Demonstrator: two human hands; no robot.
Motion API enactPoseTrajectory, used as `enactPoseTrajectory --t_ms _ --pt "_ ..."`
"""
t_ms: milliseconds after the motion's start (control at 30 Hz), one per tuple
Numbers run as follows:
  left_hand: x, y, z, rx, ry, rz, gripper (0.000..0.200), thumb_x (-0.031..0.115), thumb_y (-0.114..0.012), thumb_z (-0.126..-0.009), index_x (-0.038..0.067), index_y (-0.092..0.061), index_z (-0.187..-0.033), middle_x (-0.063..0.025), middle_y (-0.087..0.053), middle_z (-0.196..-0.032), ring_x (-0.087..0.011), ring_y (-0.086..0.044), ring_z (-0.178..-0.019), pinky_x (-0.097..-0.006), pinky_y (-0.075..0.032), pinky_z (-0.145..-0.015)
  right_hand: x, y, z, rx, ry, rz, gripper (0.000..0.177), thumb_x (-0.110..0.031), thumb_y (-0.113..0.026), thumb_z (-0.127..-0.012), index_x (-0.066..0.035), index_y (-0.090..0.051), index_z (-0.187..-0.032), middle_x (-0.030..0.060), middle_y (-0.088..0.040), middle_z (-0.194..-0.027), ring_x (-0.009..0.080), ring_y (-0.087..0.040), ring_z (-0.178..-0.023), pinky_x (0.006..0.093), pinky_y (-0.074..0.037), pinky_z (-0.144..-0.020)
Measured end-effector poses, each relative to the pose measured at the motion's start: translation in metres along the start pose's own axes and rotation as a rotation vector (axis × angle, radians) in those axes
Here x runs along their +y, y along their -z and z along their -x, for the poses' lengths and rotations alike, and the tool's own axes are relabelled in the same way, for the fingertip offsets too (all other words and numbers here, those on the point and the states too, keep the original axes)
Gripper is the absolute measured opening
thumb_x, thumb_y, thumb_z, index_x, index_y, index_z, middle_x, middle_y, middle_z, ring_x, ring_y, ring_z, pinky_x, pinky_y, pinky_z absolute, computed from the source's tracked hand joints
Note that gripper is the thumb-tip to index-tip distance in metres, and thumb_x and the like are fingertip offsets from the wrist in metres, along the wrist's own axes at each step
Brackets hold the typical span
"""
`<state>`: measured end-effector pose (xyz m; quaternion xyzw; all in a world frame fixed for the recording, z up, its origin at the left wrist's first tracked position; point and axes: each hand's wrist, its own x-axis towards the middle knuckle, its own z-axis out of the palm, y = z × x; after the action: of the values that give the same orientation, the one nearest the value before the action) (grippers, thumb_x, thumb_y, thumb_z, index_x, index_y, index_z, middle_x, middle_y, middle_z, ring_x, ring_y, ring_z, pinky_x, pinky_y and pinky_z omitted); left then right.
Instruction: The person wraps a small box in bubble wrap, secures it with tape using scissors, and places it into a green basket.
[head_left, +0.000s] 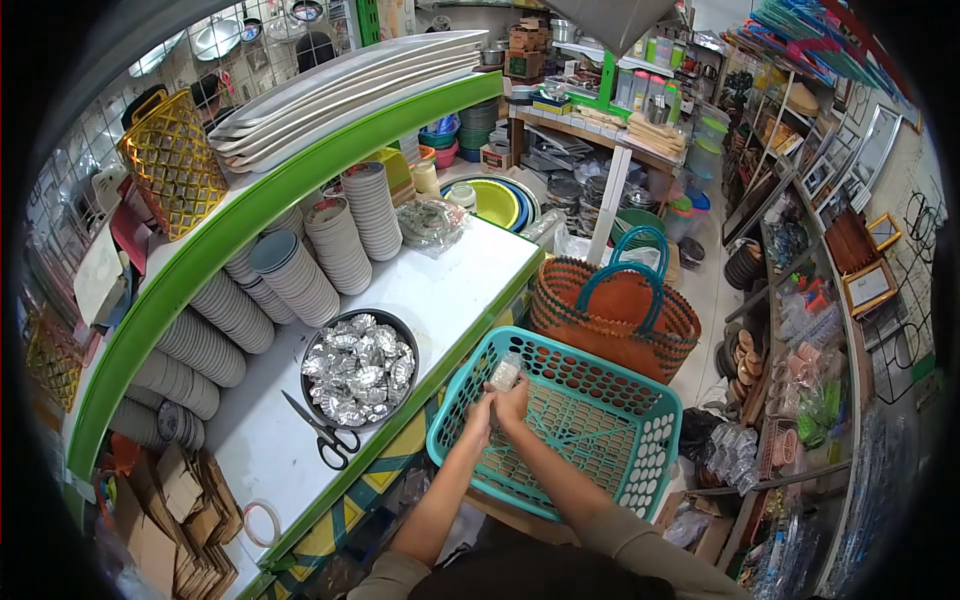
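Over the left part of a turquoise plastic basket (655, 395), my left hand (481, 418) and my right hand (512, 402) are close together. Between their fingers they hold a small pale, shiny packet (506, 372), whose contents are too small to make out. On the white shelf to the left stands a round dark bowl (413, 345) full of crinkled silver foil cups (358, 366). Black scissors (325, 437) lie partly open beside the bowl.
Stacked bowls (335, 245) line the shelf beneath a green-edged upper shelf (270, 180) bearing white plates (350, 95). A woven bag (610, 320) stands behind the basket. Cut cardboard (180, 510) and a tape roll (262, 523) lie at lower left. Crowded racks (800, 330) stand right.
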<state>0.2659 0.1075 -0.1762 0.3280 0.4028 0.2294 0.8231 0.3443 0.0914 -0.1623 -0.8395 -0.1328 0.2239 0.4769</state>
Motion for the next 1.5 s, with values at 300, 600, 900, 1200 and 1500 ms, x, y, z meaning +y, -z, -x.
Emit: enactPoseTrajectory --t_ms 300,600,900,1200,1500 --pt "0.008 -0.012 0.01 0.108 0.09 -0.02 0.055 0.042 -0.056 -0.086 0.009 -0.047 -0.13 -0.009 -0.052 -0.13 -0.0287 -0.048 -0.118 -0.0437 -0.033 -0.098 0.009 0.003 0.001 -0.038 0.203 0.177 0.093 -0.044 -0.083 -0.062 -0.021 -0.036 -0.138 0.021 -0.046 -0.127 0.0432 -0.055 -0.108 0.0502 -0.046 -0.087" --pt "0.013 -0.008 0.008 0.031 0.066 0.013 0.053 0.046 -0.054 -0.087 0.012 -0.049 -0.128 -0.0063 -0.055 -0.127 -0.0242 -0.049 -0.116 -0.0403 -0.037 -0.095 -0.008 0.008 -0.009 -0.182 0.234 0.398 0.085 -0.046 -0.081 -0.063 -0.031 -0.04 -0.136 0.024 -0.044 -0.12 0.0477 -0.059 -0.096 0.0532 -0.049 -0.078" --pt "-0.003 0.006 -0.017 0.055 0.052 -0.069 0.06 0.046 -0.065 -0.078 0.011 -0.044 -0.122 -0.0044 -0.055 -0.095 -0.0111 -0.052 -0.076 -0.0246 -0.036 -0.05 0.016 0.007 -0.05 -0.322 0.247 0.292 0.111 -0.059 -0.087 -0.04 -0.018 -0.043 -0.133 0.0246 -0.042 -0.131 0.0428 -0.052 -0.113 0.0453 -0.047 -0.092" --pt "0.01 -0.002 -0.006 0.008 0.051 0.038 0.034 0.04 -0.055 -0.089 0.014 -0.055 -0.111 -0.0041 -0.06 -0.104 -0.0189 -0.056 -0.096 -0.034 -0.046 -0.078 0.014 0.005 -0.04 -0.182 0.25 0.263 0.109 -0.056 -0.088 -0.043 0.001 -0.042 -0.124 0.0205 -0.05 -0.124 0.0368 -0.054 -0.113 0.0425 -0.047 -0.091" --pt "0.022 -0.017 0.008 0.133 0.12 -0.02 0.07 0.044 -0.06 -0.082 0.009 -0.036 -0.138 -0.0151 -0.041 -0.141 -0.0317 -0.043 -0.125 -0.0396 -0.031 -0.105 0.002 0.01 -0.017 0.033 0.303 0.08 0.081 -0.047 -0.088 -0.051 -0.002 -0.043 -0.101 0.0178 -0.056 -0.102 0.038 -0.057 -0.097 0.0441 -0.047 -0.078"
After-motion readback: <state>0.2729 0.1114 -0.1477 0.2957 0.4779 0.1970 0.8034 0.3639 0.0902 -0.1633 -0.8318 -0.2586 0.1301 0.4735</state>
